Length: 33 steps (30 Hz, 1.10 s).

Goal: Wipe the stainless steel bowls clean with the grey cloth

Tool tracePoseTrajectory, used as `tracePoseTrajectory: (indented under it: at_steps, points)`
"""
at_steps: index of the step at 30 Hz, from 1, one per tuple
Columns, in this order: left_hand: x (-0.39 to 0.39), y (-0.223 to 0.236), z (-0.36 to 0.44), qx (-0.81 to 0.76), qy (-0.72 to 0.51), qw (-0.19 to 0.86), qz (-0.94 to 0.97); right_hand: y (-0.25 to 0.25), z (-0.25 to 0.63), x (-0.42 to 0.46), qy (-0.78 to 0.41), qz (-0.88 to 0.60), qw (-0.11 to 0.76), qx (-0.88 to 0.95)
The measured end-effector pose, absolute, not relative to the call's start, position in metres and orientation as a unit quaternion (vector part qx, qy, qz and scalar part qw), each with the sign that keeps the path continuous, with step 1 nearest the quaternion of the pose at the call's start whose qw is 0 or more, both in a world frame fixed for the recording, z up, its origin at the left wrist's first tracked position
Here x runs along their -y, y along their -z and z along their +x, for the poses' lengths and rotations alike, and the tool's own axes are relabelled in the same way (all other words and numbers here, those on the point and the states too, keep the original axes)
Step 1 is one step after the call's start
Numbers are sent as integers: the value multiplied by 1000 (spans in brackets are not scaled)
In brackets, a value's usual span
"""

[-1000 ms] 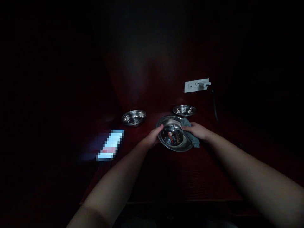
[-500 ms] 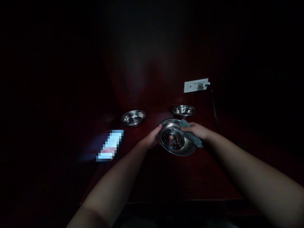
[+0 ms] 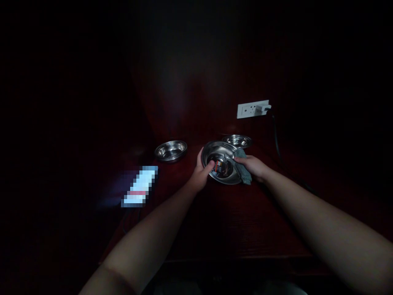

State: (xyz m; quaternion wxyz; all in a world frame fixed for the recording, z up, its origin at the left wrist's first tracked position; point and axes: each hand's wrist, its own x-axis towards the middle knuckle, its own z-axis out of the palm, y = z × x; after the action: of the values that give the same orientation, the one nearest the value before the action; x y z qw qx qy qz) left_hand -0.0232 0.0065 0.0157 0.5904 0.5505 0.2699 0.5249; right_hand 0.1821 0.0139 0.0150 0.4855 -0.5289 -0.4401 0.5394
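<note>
A shiny metal bowl (image 3: 219,179), with a dark reflective bottom and a small orange-and-black label, is held tilted above the table. My left hand (image 3: 201,172) grips its left rim, thumb on the inside and fingers behind. Against the bowl's right side lies a grey-green cloth (image 3: 243,170), which my right hand (image 3: 253,167) pinches over the rim. Some of the right fingers are hidden behind cloth and bowl. Farther back, a second metal bowl (image 3: 238,141) is partly covered by the held one. More metal bowls (image 3: 171,151), seemingly stacked, stand at the left.
A lit phone with a blurred screen (image 3: 140,186) lies at the left of the dark red table (image 3: 239,233), a cable beneath it. On the back wall is a white socket (image 3: 252,109) with a plug and a black cord (image 3: 276,135). The surroundings are very dark.
The held bowl has moved slightly up and away and its tilt has changed. My left thumb now reaches farther inside it. The cloth stays at the right rim in my right hand.
</note>
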Motion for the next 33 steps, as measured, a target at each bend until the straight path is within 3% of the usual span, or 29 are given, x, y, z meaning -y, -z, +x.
tracePoseTrajectory:
  at_steps: [4, 11, 23, 33]
  points:
    - [-2, -17, -19, -268, -529, 534, 603, -15, 183, -15, -533, -542, 471, 448]
    - [-12, -15, -21, -329, -492, 630, 503, -15, 185, -13, -529, -546, 458, 460]
    - [-18, -8, -31, -374, -413, 676, 483, -19, 186, -8, -552, -551, 438, 446]
    - [-22, -5, -21, -321, -534, 617, 480, -17, 183, -11, -532, -551, 462, 446]
